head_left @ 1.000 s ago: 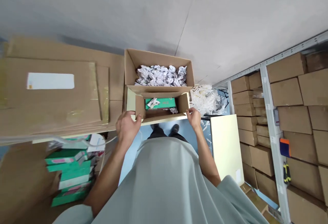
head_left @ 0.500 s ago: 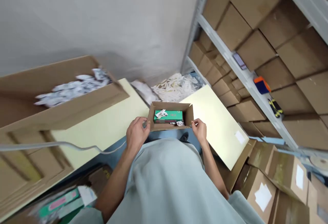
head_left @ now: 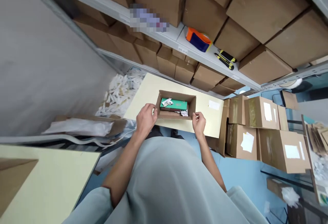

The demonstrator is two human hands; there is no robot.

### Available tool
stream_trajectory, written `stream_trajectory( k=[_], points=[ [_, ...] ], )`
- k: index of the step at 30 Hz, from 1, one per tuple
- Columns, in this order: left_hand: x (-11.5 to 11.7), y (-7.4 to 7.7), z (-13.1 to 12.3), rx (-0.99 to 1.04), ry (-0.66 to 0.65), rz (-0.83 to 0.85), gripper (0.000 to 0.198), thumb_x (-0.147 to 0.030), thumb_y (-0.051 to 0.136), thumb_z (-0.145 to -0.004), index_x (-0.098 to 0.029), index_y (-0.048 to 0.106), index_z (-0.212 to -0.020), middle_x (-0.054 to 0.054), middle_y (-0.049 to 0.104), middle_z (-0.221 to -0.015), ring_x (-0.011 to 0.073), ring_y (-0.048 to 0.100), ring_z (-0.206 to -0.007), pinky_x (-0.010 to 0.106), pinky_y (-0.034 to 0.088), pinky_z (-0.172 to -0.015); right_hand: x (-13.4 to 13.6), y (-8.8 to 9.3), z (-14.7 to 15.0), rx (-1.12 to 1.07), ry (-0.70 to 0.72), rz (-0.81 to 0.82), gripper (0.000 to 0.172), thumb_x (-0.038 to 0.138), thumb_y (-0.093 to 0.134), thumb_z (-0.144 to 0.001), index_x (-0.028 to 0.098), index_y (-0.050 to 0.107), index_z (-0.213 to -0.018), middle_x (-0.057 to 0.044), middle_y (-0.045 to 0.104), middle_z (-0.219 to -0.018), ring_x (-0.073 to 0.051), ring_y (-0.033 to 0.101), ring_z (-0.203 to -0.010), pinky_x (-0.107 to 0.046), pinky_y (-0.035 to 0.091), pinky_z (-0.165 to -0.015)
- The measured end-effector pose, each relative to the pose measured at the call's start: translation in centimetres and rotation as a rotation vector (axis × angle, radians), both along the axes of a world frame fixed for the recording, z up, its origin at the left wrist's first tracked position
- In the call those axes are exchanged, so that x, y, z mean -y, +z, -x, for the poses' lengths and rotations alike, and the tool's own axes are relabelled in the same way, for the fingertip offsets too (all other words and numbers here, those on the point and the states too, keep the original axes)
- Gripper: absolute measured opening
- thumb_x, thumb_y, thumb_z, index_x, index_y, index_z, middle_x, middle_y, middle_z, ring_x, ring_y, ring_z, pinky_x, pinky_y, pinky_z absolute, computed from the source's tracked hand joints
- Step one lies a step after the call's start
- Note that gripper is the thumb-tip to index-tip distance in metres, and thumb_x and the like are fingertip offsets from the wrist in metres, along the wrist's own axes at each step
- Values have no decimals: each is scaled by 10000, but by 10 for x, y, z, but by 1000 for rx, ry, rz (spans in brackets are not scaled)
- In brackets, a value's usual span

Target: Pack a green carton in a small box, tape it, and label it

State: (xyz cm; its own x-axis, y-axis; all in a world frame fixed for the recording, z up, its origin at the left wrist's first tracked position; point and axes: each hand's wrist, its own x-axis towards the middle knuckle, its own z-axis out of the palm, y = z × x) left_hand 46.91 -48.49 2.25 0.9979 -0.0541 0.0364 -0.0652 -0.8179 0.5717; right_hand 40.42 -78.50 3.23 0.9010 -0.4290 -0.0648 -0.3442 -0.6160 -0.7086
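Note:
Between my hands is an uncovered cardboard box (head_left: 176, 115), held at its two near corners. Inside it lies a green box (head_left: 179, 104), with one piece of crumpled paper (head_left: 167, 102) on its top and another wad of paper (head_left: 184, 113) by its right end. My left hand (head_left: 146, 118) grips the left wall, thumb toward the near corner. At the right corner my right hand (head_left: 199, 123) pinches the edge between thumb and fingers. The cardboard box is over a pale yellow table (head_left: 143, 95); whether it rests there I cannot tell.
Beyond the table runs a shelf (head_left: 176, 34) with stacked cartons, a blue and orange tool (head_left: 198, 40) and yellow-black utility knives (head_left: 224, 60). Taped cartons (head_left: 261, 113) stand at the right. Paper scraps (head_left: 120, 89) pile up left of the table. A white cable (head_left: 64, 137) crosses at left.
My view and body have turned right, carrying the held cardboard box from the gap between tables to over the right-hand table. Both hands keep their grip, and the contents look the same.

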Motion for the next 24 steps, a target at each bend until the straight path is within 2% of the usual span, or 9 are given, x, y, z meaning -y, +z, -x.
stream_trajectory(
  k=[3,5,9,11,15,19,22,24],
  points=[
    [7,-9,-24,-15,-93,-12,251,-314,521,-1094,-206,736,-1167,200,783,-1259,395,764,-1160,495,625,-1001,-1,-12,0,-39,-30,-8,309,480,565,-1108,220,723,-1058,-81,836,-1002,-215,734,-772,-336,571,-814],
    [7,-16,-31,-16,-165,31,278,-364,529,-1119,-207,739,-1211,195,790,-1272,386,772,-1183,492,632,-1034,-5,-17,1,-56,-23,-5,334,476,565,-1118,207,759,-1151,-91,843,-1061,-216,743,-787,-351,596,-833],
    [3,-29,-32,3,-406,179,434,-572,657,-1121,-239,730,-1390,166,796,-1427,364,755,-1358,477,604,-1202,-12,-17,2,-60,122,6,458,564,728,-1067,220,802,-1361,-147,791,-1435,-219,785,-944,-361,648,-888],
    [1,-34,-34,-15,-501,198,525,-620,724,-1086,-247,715,-1455,165,795,-1472,374,752,-1390,488,598,-1234,-13,-16,-1,-93,177,1,555,590,830,-1008,242,787,-1437,-149,741,-1562,-199,776,-923,-351,660,-867],
    [-1,-39,-54,-70,-463,177,640,-593,726,-1101,-193,623,-1590,216,780,-1515,397,767,-1396,512,619,-1218,-14,-15,-16,-129,65,-15,611,511,827,-1030,217,698,-1549,-140,798,-1466,-170,739,-806,-360,664,-893],
    [3,-36,-91,-159,-446,161,763,-561,765,-1083,-165,522,-1688,218,790,-1524,395,778,-1401,498,638,-1178,-12,-10,-40,-129,-47,-6,552,483,810,-1039,200,719,-1503,-138,838,-1399,-190,750,-831,-366,660,-937],
    [4,-37,-111,-294,-507,163,763,-555,784,-1069,-222,520,-1703,143,838,-1448,360,829,-1298,457,673,-1084,-4,-3,-52,-188,-32,-57,526,480,843,-1004,218,758,-1453,-112,857,-1397,-177,726,-791,-349,654,-906],
    [3,-41,-114,-329,-546,156,794,-536,807,-1050,-237,508,-1722,141,818,-1478,357,837,-1268,451,685,-1052,2,-2,-54,-265,12,-84,472,458,860,-982,228,798,-1389,-89,869,-1379,-174,708,-782,-343,648,-898]
  ],
)
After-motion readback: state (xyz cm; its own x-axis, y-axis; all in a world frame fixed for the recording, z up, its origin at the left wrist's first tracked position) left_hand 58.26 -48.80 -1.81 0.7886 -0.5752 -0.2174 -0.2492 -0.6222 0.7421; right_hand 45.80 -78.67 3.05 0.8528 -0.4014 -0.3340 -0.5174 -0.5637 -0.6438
